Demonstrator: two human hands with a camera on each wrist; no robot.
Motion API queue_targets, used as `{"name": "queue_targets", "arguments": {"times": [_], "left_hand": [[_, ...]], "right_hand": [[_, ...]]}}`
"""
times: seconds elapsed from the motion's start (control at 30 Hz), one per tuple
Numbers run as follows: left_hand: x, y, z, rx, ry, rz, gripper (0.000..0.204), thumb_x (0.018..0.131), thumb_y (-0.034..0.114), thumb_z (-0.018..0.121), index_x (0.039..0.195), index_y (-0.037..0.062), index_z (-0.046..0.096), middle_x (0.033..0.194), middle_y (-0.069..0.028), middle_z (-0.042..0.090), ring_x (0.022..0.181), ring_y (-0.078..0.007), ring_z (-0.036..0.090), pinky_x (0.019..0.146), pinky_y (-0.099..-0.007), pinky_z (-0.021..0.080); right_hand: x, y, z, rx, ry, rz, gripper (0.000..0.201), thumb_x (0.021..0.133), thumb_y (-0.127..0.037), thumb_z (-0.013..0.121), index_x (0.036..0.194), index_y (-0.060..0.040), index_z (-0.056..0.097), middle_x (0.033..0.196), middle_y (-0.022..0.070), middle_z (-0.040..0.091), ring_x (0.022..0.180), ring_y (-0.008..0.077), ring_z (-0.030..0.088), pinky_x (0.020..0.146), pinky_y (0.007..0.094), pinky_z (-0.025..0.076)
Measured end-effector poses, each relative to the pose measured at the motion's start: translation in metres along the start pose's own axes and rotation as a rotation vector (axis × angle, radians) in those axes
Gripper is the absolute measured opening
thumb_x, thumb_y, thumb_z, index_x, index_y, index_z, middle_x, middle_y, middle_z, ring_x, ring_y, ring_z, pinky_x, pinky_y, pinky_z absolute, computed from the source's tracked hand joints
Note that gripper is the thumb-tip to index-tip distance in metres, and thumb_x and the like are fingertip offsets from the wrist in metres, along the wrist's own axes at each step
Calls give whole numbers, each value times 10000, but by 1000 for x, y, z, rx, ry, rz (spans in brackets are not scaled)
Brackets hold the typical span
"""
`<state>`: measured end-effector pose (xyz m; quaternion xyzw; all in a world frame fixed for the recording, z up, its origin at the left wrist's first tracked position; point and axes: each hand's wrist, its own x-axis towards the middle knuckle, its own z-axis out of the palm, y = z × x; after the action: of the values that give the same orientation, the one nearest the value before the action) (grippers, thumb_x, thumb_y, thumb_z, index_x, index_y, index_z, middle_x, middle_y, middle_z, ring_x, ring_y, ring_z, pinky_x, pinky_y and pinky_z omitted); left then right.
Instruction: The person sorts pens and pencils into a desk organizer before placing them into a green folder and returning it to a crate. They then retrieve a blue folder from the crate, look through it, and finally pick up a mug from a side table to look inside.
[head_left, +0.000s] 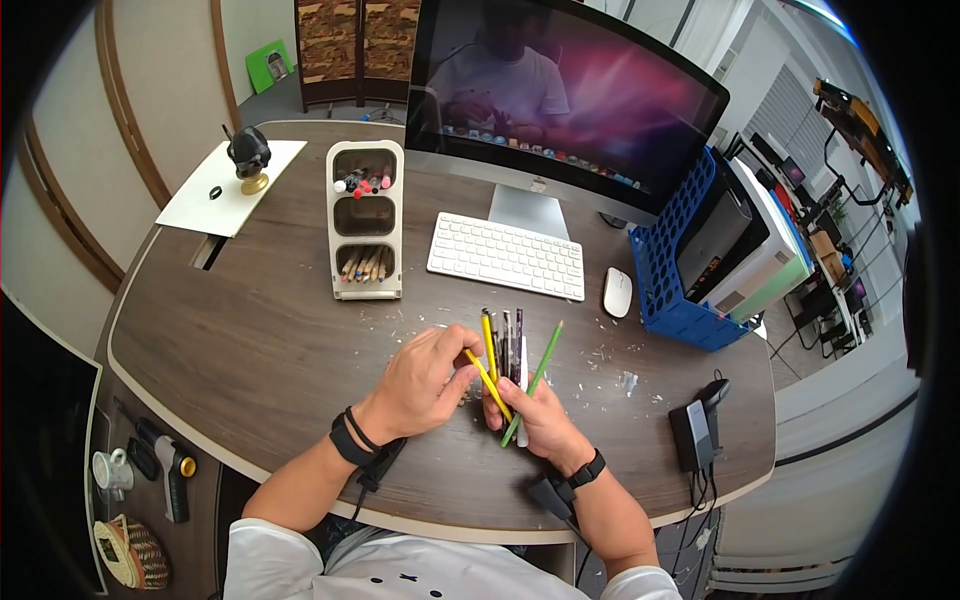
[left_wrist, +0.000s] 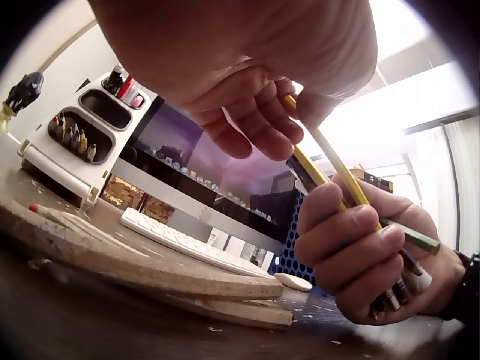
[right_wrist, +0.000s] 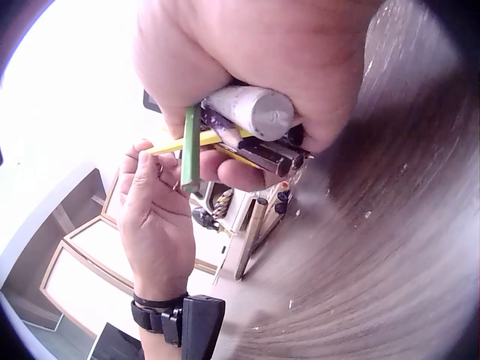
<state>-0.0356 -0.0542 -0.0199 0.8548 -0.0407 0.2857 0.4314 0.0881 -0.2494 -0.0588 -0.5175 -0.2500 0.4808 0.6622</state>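
Note:
In the head view, my left hand (head_left: 425, 375) pinches the upper end of a yellow pencil (head_left: 486, 382) between thumb and fingers. The pencil's lower end reaches into my right hand (head_left: 545, 418), whose fingers wrap a bundle. Standing up from that grip are another yellow pencil (head_left: 488, 332), several dark pencils (head_left: 518, 340) and a green pencil (head_left: 547, 360) leaning right. A thick white cylinder (right_wrist: 271, 114) shows its blunt end under the right palm in the right wrist view. Plain wooden pencils (left_wrist: 97, 229) lie on the desk below my left hand.
A white tiered holder (head_left: 367, 222) with pens and wooden pencils stands behind the hands. Beyond are a keyboard (head_left: 506, 256), a mouse (head_left: 618, 292) and a monitor (head_left: 580, 90). A blue file rack (head_left: 690, 318) and a black adapter (head_left: 690, 435) sit right. Shavings (head_left: 628, 381) litter the desk.

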Motion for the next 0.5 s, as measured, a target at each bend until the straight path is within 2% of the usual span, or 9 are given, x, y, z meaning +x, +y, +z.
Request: {"name": "queue_targets", "arguments": {"times": [0.03, 0.1, 0.2, 0.23, 0.3, 0.33, 0.43, 0.47, 0.5], "left_hand": [[-1, -1, 0, -1, 0, 1, 241, 915, -13, 713, 1121, 40, 598, 1053, -145, 648, 936, -324, 666, 896, -396, 526], [-2, -3, -1, -121, 42, -6, 205, 946, -3, 710, 1108, 16, 585, 951, -123, 647, 793, -277, 670, 771, -362, 543], [-4, 0, -8, -134, 175, 86, 139, 991, 4, 679, 1090, 0, 582, 941, -103, 653, 775, -198, 664, 730, -324, 538], [-5, -1, -9, -136, 172, 86, 139, 991, 4, 679, 1090, 0, 582, 941, -103, 653, 775, -198, 664, 730, -324, 538], [-11, -5, -5, -104, 463, 31, 132, 991, 60, 707, 1059, 21, 601, 919, -95, 688, 793, -208, 704, 752, -340, 559], [-12, -6, -2, -187, 537, -5, 138, 991, 80, 727, 1050, 29, 613, 917, -92, 702, 796, -192, 705, 746, -327, 564], [-16, -9, 8, -128, 578, 11, 156, 982, 83, 744, 1055, 32, 615, 911, -98, 712, 788, -184, 702, 748, -310, 567], [-17, -7, 8, -74, 507, 77, 159, 1002, -10, 675, 1089, 18, 545, 916, -116, 691, 800, -139, 669, 748, -285, 549], [-17, -4, 8, -74, 508, 77, 159, 1002, -10, 675, 1089, 18, 545, 916, -116, 691, 800, -139, 669, 748, -285, 549]], "right_hand": [[1, 0, -1, -1, 1, -1, 319, 1116, -352, 618, 1126, -37, 667, 872, 27, 646, 739, 111, 594, 685, 278, 503], [2, -2, -2, 13, 76, 25, 290, 1118, -339, 615, 1079, -55, 652, 841, 26, 639, 711, 114, 600, 668, 279, 496], [4, 3, -8, 51, 150, -14, 280, 1120, -338, 615, 1088, -62, 644, 820, 26, 631, 702, 120, 612, 649, 280, 493], [4, 3, -8, 52, 153, -15, 280, 1120, -338, 615, 1088, -62, 644, 820, 26, 631, 702, 120, 612, 649, 280, 493], [5, 1, -5, 106, 251, -74, 273, 1121, -341, 617, 1101, -69, 630, 819, 28, 634, 704, 127, 621, 641, 287, 499], [4, -4, -3, 109, 257, -91, 277, 1122, -345, 617, 1124, -68, 618, 853, 40, 645, 712, 132, 624, 636, 290, 502], [6, 0, -4, 251, 292, -154, 264, 1128, -347, 597, 1137, -84, 597, 890, 49, 638, 709, 141, 600, 651, 302, 506], [5, -1, -3, 324, 316, -161, 285, 1139, -374, 569, 1132, -90, 593, 897, 36, 627, 694, 126, 562, 640, 298, 473], [6, -2, -3, 323, 316, -161, 285, 1139, -374, 569, 1132, -90, 593, 897, 36, 627, 694, 126, 562, 640, 298, 473]]}}
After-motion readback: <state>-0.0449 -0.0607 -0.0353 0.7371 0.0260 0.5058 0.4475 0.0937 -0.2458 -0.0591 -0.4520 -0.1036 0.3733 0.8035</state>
